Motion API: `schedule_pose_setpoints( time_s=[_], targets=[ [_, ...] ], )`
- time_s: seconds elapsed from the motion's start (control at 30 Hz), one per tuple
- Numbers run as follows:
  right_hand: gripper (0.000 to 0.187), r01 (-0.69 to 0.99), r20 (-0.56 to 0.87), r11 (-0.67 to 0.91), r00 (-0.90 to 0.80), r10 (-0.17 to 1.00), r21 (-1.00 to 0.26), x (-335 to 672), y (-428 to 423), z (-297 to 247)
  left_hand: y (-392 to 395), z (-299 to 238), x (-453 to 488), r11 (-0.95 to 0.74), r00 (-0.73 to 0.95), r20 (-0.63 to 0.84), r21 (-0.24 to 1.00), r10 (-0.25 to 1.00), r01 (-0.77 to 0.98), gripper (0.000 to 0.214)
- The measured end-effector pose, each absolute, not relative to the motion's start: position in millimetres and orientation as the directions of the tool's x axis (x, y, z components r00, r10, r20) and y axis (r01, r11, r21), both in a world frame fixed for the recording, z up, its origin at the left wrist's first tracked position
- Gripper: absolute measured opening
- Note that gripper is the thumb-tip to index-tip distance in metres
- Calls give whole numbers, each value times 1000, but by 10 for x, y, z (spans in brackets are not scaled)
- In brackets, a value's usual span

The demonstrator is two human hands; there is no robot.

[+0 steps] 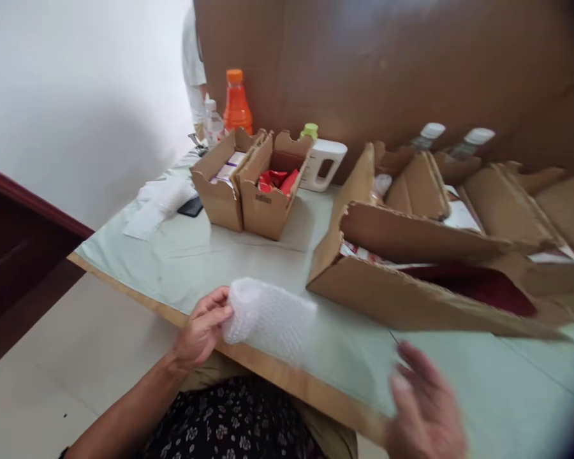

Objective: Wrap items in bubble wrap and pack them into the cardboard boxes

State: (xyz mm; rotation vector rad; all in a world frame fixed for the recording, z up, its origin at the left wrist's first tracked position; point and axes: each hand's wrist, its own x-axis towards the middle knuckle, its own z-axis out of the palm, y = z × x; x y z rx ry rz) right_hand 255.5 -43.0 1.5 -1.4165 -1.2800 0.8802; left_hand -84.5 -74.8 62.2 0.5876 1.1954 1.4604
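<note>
The left grip [210, 325] pinched white bubble wrap [272, 319] over the table [184, 268]; the right grip [402, 366], blurred, hung with fingers parted, a cardboard organizer [411, 296] just beyond it.

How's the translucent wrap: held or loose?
Held: the left hand pinches the wrap at one end. Cannot tell whether the rest touches the table.

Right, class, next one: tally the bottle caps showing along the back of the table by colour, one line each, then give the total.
Orange cap: 1
Light green cap: 1
White caps: 3
Total: 5
</note>
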Motion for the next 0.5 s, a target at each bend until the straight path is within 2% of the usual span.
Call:
schedule_pose_setpoints(
  time_s=[0.03, 0.07, 0.13, 0.2, 0.23, 0.37, 0.43, 0.5],
  targets=[
    [68, 143, 17, 11, 43, 999, -990, 2387, -543, 90, -724, 607, -709, 180, -172, -299, 850, 939, -495, 37],
    [82, 7, -16, -16, -28, 999, -1000, 2237, -632, 151, -698, 588, -585, 236, -91, -333, 811, 938, -535, 38],
    [103, -193, -114, -150, -189, 975, -970, 2021, -744, 242, -659, 542, -374, 315, 11, -374, 763, 927, -564, 39],
    [106, -274, -158, -222, -237, 959, -936, 1923, -800, 310, -656, 494, -223, 354, 50, -396, 751, 917, -557, 39],
    [99, -260, -172, -227, -218, 961, -939, 1909, -814, 341, -664, 472, -174, 365, 58, -401, 753, 914, -548, 38],
    [46, -41, -192, -192, -2, 981, -981, 1949, -794, 428, -680, 421, -140, 349, 28, -389, 789, 921, -505, 43],
    [34, 0, -122, -122, 102, 987, -992, 1975, -747, 450, -655, 419, -210, 273, -67, -342, 839, 937, -470, 50],
    [31, 34, -17, -23, 179, 984, -999, 1990, -690, 480, -620, 421, -315, 157, -200, -246, 913, 948, -378, 58]
  ],
)
